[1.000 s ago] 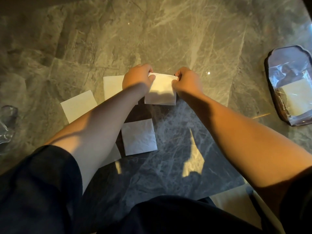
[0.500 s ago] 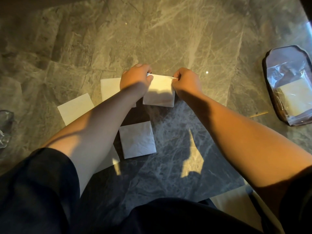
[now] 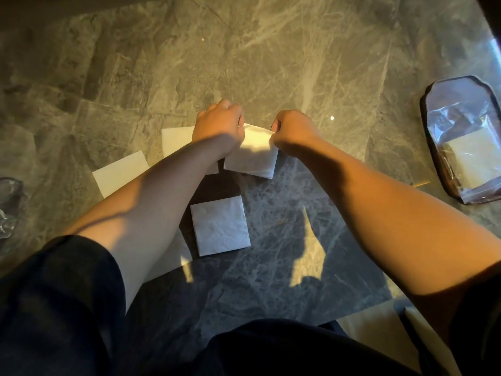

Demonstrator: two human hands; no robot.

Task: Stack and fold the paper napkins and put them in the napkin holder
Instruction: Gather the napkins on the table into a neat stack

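Pinching the far corners of one white napkin (image 3: 253,153), your two hands are holding it between them over the grey marble table (image 3: 271,63). Your left hand (image 3: 218,123) is curled closed on the napkin's far left corner, and your right hand (image 3: 294,130) is curled closed on its far right corner, thumb and fingers pressed on the paper. The napkin's far edge is rising slightly between your knuckles while its near edge is lying on the table.

A second napkin (image 3: 176,139) is lying flat just to the left, partly hidden behind your left wrist. A third napkin (image 3: 119,173) is sitting further left, its near part going under your left forearm. A smaller folded napkin (image 3: 220,229) is resting nearer to you, between your two forearms and apart from the one you are gripping.

Well off to the right, a dark tray (image 3: 433,147) is carrying a clear plastic packet (image 3: 466,137) with a pale sheet inside. At the far left edge, a clear glass object (image 3: 9,204) is showing only in part; you cannot tell what it is.
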